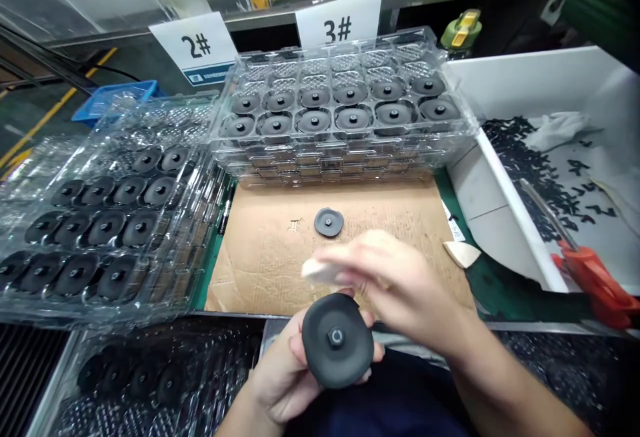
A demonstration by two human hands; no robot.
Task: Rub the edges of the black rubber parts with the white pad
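My left hand (285,370) is wrapped round the edge of a black rubber disc (330,370), whose face with a raised hex-shaped centre points up towards me. Just above it my right hand (400,284), smeared by motion, pinches a small white pad (320,272). Whether the pad touches the disc I cannot tell; it looks slightly apart from it. Beyond my hands a second black disc (336,216) lies flat on the cardboard sheet (260,264).
Clear plastic trays (320,150) of black discs are stacked at the back, with another stack (165,224) at the left. A white bin (540,250) of small black parts stands right, an orange-handled tool (595,277) on its edge. A whitish wedge (462,253) lies near it.
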